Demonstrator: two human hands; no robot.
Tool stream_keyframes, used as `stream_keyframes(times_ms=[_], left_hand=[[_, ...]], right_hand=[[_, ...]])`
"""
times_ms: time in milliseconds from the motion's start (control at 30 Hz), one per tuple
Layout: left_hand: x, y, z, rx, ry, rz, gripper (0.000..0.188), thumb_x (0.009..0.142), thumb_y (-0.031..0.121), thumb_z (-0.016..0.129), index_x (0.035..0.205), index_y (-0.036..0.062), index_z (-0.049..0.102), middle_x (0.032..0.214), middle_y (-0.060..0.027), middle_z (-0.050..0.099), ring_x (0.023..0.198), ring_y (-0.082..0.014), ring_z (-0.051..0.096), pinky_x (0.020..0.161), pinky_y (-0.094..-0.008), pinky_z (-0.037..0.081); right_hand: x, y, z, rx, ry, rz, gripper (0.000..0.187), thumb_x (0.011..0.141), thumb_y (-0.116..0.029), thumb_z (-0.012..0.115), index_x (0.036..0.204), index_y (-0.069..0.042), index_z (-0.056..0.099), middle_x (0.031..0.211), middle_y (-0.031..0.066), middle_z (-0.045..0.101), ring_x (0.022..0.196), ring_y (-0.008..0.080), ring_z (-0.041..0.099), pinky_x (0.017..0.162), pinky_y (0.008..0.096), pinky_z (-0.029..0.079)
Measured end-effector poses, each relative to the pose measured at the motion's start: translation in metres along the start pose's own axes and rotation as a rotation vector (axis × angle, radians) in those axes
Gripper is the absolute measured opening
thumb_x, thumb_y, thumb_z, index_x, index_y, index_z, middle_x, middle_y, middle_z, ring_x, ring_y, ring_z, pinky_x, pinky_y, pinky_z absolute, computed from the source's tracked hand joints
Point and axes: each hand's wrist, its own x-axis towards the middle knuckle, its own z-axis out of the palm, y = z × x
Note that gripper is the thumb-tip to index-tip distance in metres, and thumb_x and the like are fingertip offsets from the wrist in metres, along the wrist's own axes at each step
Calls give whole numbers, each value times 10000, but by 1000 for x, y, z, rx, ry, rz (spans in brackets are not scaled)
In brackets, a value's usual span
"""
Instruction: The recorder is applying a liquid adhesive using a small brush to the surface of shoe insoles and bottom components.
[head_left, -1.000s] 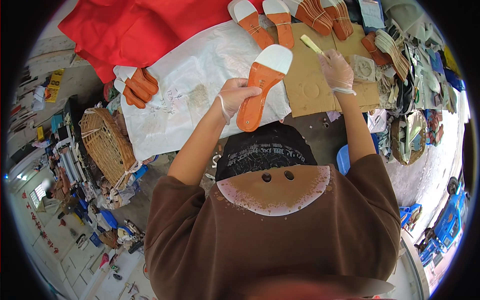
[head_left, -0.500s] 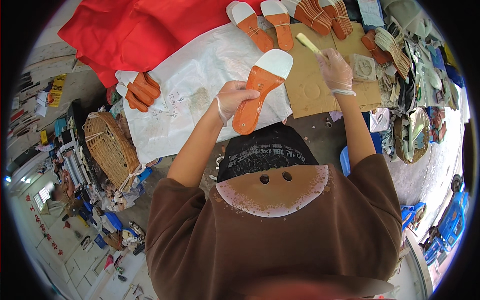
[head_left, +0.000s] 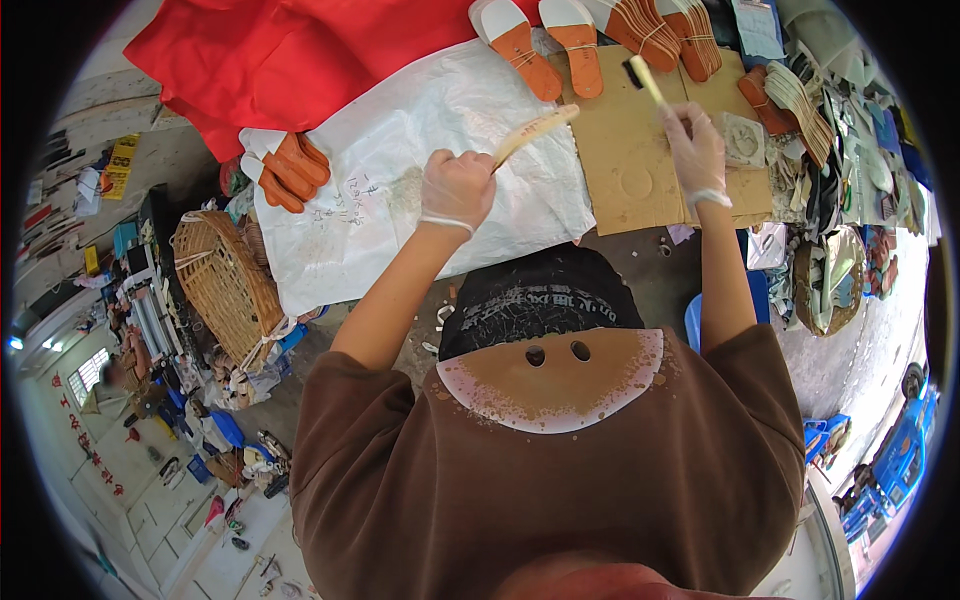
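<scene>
My left hand [head_left: 457, 190], in a thin clear glove, is closed on a shoe insole [head_left: 538, 130]. The insole is turned nearly edge-on above the white sheet [head_left: 400, 225], showing its pale rim and little of its face. My right hand [head_left: 696, 152], gloved too, grips the light handle of a small brush [head_left: 648, 82] over the cardboard [head_left: 625, 140]. Dark bristles show at the brush's upper end, apart from the insole. Bundles of orange-and-white insoles [head_left: 522, 58] lie at the far edge, some tied with bands. Another insole stack [head_left: 295, 168] rests on the sheet's left part.
Red material [head_left: 260, 70] covers the far left of the work surface. A clear block [head_left: 742, 140] sits on the cardboard at right, near more stacked insoles [head_left: 800, 105]. A wicker basket [head_left: 225, 285] stands off the left edge; a second basket [head_left: 830, 285] is at right.
My left hand has turned the insole from face-up to nearly edge-on. In my right hand the brush has tilted more upright, so its dark bristles now show.
</scene>
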Motion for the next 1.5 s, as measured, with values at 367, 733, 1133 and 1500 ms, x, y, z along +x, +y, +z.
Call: stream_keyframes(times_ms=[367, 733, 1133, 1500], left_hand=[[5, -33, -11, 230, 209, 376, 83, 681, 107, 602, 697, 100, 521, 635, -45, 472, 543, -176, 505, 620, -314, 412], [-21, -55, -42, 65, 358, 515, 205, 643, 51, 630, 842, 11, 603, 680, -49, 490, 562, -181, 506, 595, -302, 443], [-12, -25, -82, -76, 476, 571, 271, 679, 77, 655, 943, 24, 623, 856, -58, 654, 741, -179, 654, 758, -304, 480], [-28, -62, -99, 149, 545, 393, 243, 746, 66, 643, 987, 65, 611, 886, -42, 671, 778, -164, 672, 791, -295, 447]], right_hand=[[-65, -69, 33, -71, -451, -238, 280, 875, -339, 642, 865, -61, 618, 789, 158, 624, 725, 358, 595, 644, 423, 467], [-47, -33, -11, -4, -572, -44, 237, 865, -263, 685, 817, -34, 642, 652, 55, 552, 603, 154, 520, 579, 305, 426], [-24, -84, -20, 153, -654, -556, 193, 848, -177, 711, 825, -9, 619, 707, 63, 552, 640, 165, 533, 589, 296, 422], [-20, -64, -42, 344, -752, -525, 331, 783, -329, 738, 796, -16, 629, 705, 48, 502, 614, 166, 463, 557, 299, 340]])
